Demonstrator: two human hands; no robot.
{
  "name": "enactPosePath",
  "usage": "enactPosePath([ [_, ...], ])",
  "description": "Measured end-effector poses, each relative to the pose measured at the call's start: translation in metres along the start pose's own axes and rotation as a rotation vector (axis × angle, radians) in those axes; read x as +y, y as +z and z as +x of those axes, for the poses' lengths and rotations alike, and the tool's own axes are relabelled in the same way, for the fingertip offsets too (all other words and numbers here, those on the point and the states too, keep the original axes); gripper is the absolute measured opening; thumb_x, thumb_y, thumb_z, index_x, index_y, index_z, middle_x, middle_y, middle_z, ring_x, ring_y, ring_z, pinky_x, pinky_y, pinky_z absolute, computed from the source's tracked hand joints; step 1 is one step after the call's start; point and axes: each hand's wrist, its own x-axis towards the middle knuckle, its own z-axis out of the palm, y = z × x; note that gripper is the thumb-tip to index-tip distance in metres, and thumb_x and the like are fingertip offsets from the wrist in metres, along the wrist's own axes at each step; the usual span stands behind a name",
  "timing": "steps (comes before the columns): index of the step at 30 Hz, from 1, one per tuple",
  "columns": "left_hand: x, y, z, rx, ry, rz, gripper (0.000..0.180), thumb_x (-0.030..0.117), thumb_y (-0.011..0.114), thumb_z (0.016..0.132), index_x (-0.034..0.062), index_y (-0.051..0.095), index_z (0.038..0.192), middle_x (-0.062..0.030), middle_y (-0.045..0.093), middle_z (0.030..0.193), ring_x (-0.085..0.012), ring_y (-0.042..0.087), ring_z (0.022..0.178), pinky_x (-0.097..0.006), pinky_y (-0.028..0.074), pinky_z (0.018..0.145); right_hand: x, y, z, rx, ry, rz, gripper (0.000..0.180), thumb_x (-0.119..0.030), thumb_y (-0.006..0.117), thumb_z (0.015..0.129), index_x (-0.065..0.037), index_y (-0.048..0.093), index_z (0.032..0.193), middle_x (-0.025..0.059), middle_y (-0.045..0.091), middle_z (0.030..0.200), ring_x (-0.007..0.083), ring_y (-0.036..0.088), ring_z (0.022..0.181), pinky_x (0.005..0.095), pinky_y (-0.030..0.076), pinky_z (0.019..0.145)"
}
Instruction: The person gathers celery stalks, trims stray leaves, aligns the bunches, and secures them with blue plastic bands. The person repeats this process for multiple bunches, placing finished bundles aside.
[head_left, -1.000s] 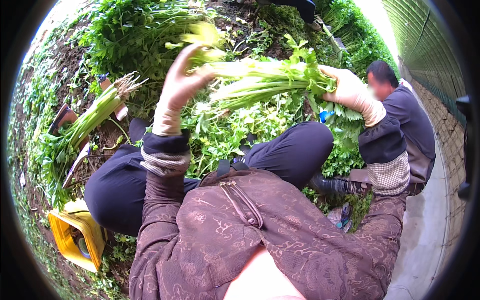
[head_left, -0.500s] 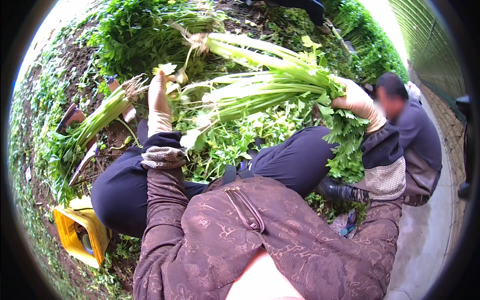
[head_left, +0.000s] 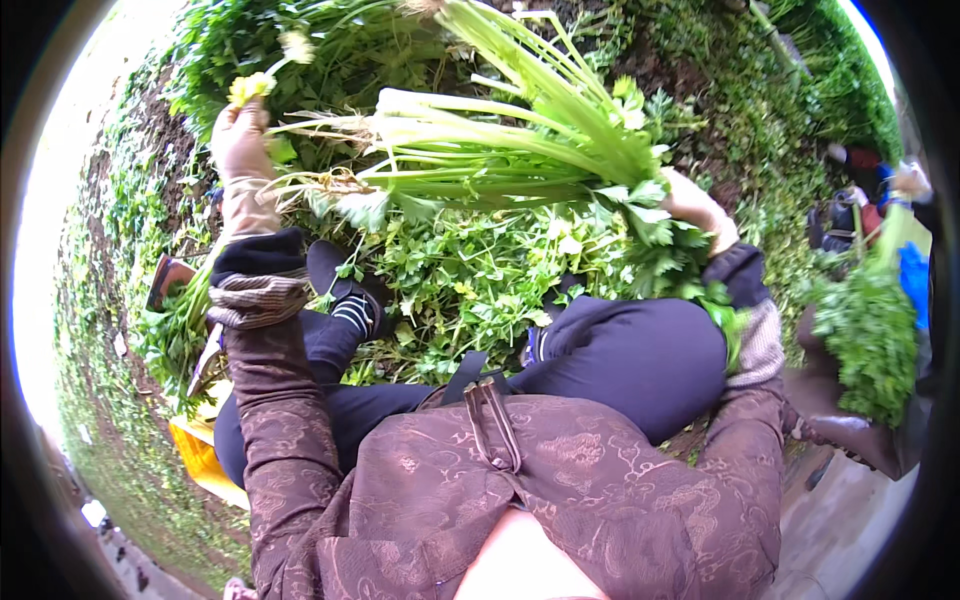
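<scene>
My right hand grasps the long pale-green celery bunch at centre top; left hand, upper left, pinches a small yellowish leaf. Loose leafy greens cover my lap w/ dark trousers.

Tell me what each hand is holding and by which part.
The right hand grips a bunch of celery-like stalks at its leafy end. The left hand pinches a small yellowish leaf scrap by its lower end.

Dark soil bed, cut leafy greens heaped on it, low green plants around
</scene>
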Motion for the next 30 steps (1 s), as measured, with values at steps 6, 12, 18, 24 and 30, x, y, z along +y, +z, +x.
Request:
enactPosePath([
  [6,-0.080,0.014,0.026,-0.160,0.150,0.457,0.025,0.024,0.069,0.095,0.0004,0.064,0.103,0.0018,0.061,0.078,-0.0076,0.053,0.066,-0.022,0.042,0.060,0.182,0.068,0.029,-0.047,0.479,0.351,0.047,-0.025,0.071,0.087,-0.003,0.063,0.127,0.0059,0.067,0.120,0.0161,0.058,0.112,0.0316,0.042,0.101],
  [12,-0.169,0.084,-0.078,-0.675,0.620,1.206,0.063,0.038,0.078,0.084,-0.0034,0.058,0.127,-0.0233,0.063,0.125,-0.0363,0.061,0.116,-0.041,0.047,0.101,0.213,0.067,0.001,-0.120,0.406,0.732,0.036,-0.021,0.068,0.089,-0.002,0.065,0.120,0.0009,0.069,0.108,0.0088,0.061,0.097,0.0270,0.047,0.090],
  [18,-0.215,0.133,-0.154,-1.013,0.528,1.148,0.042,0.046,0.075,0.083,0.0059,0.071,0.094,-0.0107,0.071,0.090,-0.0260,0.067,0.078,-0.038,0.053,0.075,0.187,0.053,0.015,-0.139,0.503,0.694,0.042,-0.011,0.068,0.088,-0.001,0.058,0.128,0.0010,0.067,0.105,0.0066,0.061,0.093,0.0242,0.049,0.084],
  [24,-0.202,0.146,-0.166,-1.033,-0.019,1.220,0.075,0.057,0.077,0.077,0.0054,0.057,0.128,-0.0083,0.068,0.083,-0.0227,0.069,0.077,-0.035,0.055,0.070,0.190,0.055,0.015,-0.116,0.505,1.007,0.051,-0.017,0.076,0.086,-0.006,0.059,0.134,-0.0002,0.068,0.116,0.0067,0.061,0.101,0.0240,0.047,0.089],
  [30,-0.221,0.176,-0.184,-1.009,-0.304,1.092,0.046,0.040,0.064,0.090,-0.0008,0.065,0.111,-0.0179,0.072,0.096,-0.0271,0.071,0.088,-0.037,0.055,0.083,0.210,0.059,0.013,-0.155,0.460,0.778,0.046,-0.022,0.076,0.086,-0.003,0.064,0.126,-0.0017,0.069,0.103,0.0045,0.060,0.089,0.0218,0.048,0.081],
])
